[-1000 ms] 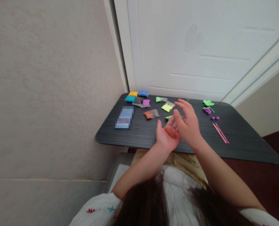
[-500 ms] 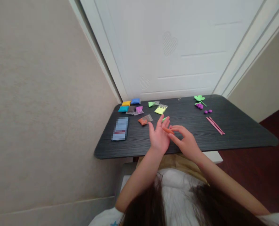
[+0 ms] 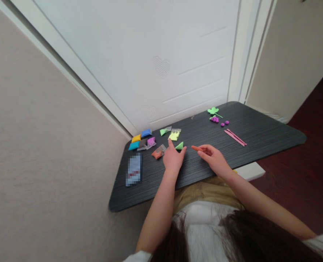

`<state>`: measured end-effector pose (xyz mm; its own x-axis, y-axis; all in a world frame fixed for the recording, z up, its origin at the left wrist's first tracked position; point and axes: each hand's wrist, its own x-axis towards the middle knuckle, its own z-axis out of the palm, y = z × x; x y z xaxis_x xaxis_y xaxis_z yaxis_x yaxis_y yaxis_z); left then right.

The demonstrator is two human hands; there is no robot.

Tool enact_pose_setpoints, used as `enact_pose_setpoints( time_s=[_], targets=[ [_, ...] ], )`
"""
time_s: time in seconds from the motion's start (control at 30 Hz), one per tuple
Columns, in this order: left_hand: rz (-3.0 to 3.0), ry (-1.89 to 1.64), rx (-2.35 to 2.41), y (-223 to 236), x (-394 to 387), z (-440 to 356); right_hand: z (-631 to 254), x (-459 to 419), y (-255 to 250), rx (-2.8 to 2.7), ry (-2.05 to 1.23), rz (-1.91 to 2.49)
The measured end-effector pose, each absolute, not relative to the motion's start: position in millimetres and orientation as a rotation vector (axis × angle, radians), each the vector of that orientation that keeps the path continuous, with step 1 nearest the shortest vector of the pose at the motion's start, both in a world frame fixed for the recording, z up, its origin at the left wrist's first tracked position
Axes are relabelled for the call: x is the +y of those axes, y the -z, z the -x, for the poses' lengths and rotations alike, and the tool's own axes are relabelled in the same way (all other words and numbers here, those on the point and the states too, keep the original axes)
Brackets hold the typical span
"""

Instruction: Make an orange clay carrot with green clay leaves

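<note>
My right hand (image 3: 212, 156) pinches a slim orange roll of modelling clay (image 3: 196, 148), its tip pointing left, just above the table. My left hand (image 3: 173, 156) is turned palm down with thumb and index finger spread apart, and nothing shows in it. Its other fingers are partly hidden. Right behind that hand lies a light green clay piece (image 3: 180, 146). Close on its left is a clear bag with orange clay (image 3: 157, 153); I cannot tell whether the fingers touch the bag. A yellow clay bag (image 3: 174, 135) lies beyond the index finger.
Several coloured clay packets (image 3: 142, 143) and a phone (image 3: 134, 170) lie on the left of the dark table (image 3: 205, 171). Farther right are a green clay leaf shape (image 3: 213, 111), a purple clay cluster (image 3: 215, 119), two purple clay balls (image 3: 224, 123) and pink tools (image 3: 235, 138).
My left hand has turned from palm up to palm down and moved left, away from the orange roll. My right hand keeps the roll. The view has tilted and shifted right.
</note>
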<state>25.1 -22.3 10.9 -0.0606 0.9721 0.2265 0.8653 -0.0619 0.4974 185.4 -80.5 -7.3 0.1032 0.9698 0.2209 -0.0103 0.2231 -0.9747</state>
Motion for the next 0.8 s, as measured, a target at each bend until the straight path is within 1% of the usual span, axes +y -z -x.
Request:
enact_pose_setpoints(
  time_s=[0.17, 0.33, 0.43, 0.6, 0.8],
  targets=[
    [-2.043, -0.888, 1.944, 0.5, -4.5, -28.4, -187.3, -81.3, 6.6, -1.202, -0.982, 1.059],
    [-1.974, -1.104, 1.556, 4.2, -2.8, -22.4, -188.3, -80.7, 9.1, -1.160, -1.004, 1.036],
    [-1.965, -1.171, 1.312, 2.9, -8.8, -21.9, -187.1, -80.4, 11.1, -1.125, -0.999, 1.023],
    [-1.908, -1.143, 1.117, 2.8, -16.3, -23.4, -186.7, -75.9, 12.9, -1.135, -0.961, 1.061],
    [-1.651, -1.063, 0.902, 2.7, -17.5, -20.9, -196.0, -65.1, 10.0, -1.217, -0.958, 1.087]
  ],
)
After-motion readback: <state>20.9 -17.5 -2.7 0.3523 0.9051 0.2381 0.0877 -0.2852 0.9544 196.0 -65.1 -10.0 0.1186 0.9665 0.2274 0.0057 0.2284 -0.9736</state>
